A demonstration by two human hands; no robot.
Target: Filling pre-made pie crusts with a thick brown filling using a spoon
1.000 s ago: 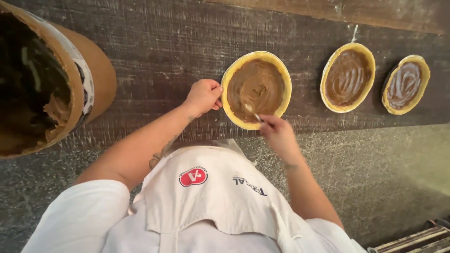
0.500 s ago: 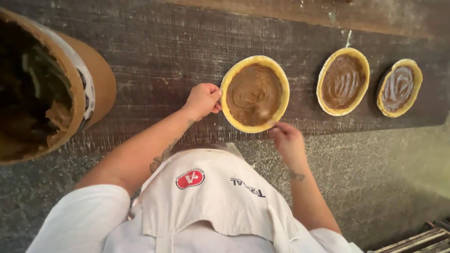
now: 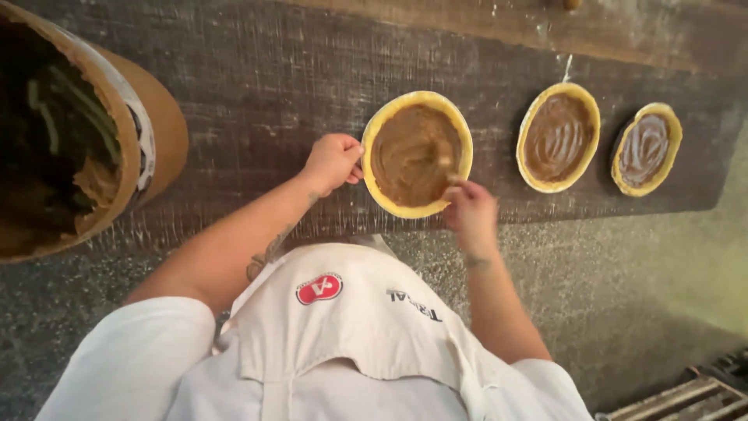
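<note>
A round pastry shell [image 3: 417, 97] filled with brown paste [image 3: 409, 148] lies on a dark wooden board [image 3: 257, 86] in front of me. My left hand [image 3: 333, 160] grips the shell's left rim with thumb and fingers. My right hand [image 3: 472, 212] is at the shell's lower right rim, closed on a small spreading tool [image 3: 449, 170]. The tool's tip rests in the paste. My white apron fills the bottom of the view.
Two more filled shells [image 3: 559, 136] [image 3: 645, 148] sit on the board to the right. A large brown tub [image 3: 148, 132] of the same paste stands at the left. A floured stone counter [image 3: 623, 273] lies below the board, with a metal rack [image 3: 686, 398] at bottom right.
My right hand pulled back off the shell to its lower rim, then came back with the tool tip in the paste. My left hand stayed on the rim.
</note>
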